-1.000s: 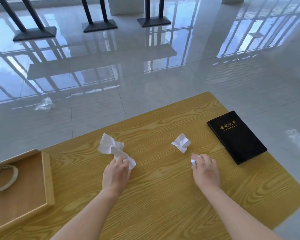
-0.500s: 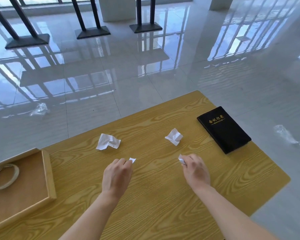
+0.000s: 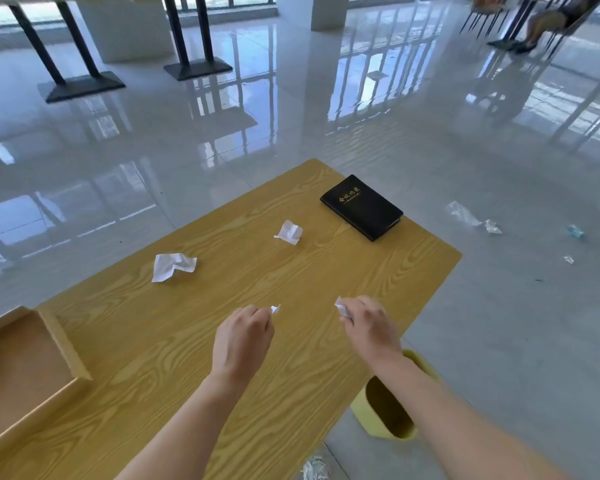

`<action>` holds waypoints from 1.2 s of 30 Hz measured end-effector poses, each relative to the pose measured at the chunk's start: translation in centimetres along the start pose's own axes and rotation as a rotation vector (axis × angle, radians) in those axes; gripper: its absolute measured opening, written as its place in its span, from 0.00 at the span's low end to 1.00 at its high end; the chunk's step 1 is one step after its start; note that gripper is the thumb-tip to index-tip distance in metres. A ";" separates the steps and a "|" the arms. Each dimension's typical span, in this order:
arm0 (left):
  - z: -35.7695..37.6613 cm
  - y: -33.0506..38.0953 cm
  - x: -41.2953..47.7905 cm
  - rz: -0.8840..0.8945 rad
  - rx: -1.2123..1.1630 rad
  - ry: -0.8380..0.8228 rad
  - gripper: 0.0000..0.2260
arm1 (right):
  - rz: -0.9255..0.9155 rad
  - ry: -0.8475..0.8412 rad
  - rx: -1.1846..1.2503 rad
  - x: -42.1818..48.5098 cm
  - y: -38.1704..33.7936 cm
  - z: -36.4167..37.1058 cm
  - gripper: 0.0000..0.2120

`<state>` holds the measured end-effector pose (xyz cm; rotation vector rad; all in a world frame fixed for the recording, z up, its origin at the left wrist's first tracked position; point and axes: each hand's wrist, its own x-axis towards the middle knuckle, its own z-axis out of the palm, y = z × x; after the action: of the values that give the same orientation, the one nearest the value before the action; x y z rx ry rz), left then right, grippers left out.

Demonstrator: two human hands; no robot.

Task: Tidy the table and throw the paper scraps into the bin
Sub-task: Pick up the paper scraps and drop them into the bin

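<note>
Black notebook (image 3: 361, 207) — gold "会议记录", left hand (image 3: 243, 336) pinching left scrap (image 3: 275, 309), right hand (image 3: 369, 327) pinching right scrap (image 3: 341, 309)

Table (image 3: 187, 341): ochre yellow, bold darker wood-grain swirls.
Book (image 3: 361, 209): black cover, gold lettering.
Near scrap (image 3: 172, 267), far scrap (image 3: 289, 232): white, grey shading in the creases.
Left bit (image 3: 275, 309) pinched in left hand (image 3: 243, 337), right bit (image 3: 341, 309) in right hand (image 3: 371, 330): white too.
Bin (image 3: 359, 407): pale yellow, dark inside.
Tray (image 3: 70, 348): light tan rim, plain brown base.
Floor (image 3: 499, 306): glossy pale grey tiles, striped blue-white window reflections.
Stands (image 3: 84, 86): black.
</note>
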<state>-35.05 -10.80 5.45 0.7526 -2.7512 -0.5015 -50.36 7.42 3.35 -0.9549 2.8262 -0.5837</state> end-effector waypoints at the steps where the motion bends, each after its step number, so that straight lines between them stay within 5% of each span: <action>1: 0.1 0.7 -0.5 0.006 0.000 -0.010 0.09 | 0.024 0.007 -0.001 -1.0 0.3 -0.3 0.12; 15: 6.2 16.6 -4.5 0.272 -0.172 -0.121 0.09 | 0.260 0.153 0.134 -9.9 12.8 -5.7 0.11; 24: 16.9 27.7 -8.4 0.253 -0.148 -0.267 0.08 | 0.455 -0.027 0.301 -12.7 29.1 -5.4 0.12; 36: 37.3 26.5 -7.5 0.089 -0.092 -0.464 0.10 | 0.703 -0.191 0.492 -13.2 42.3 9.0 0.10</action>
<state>-52.49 24.35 -19.33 0.5429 -3.1340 -0.8726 -61.68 43.31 -21.72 0.0706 2.4137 -0.9380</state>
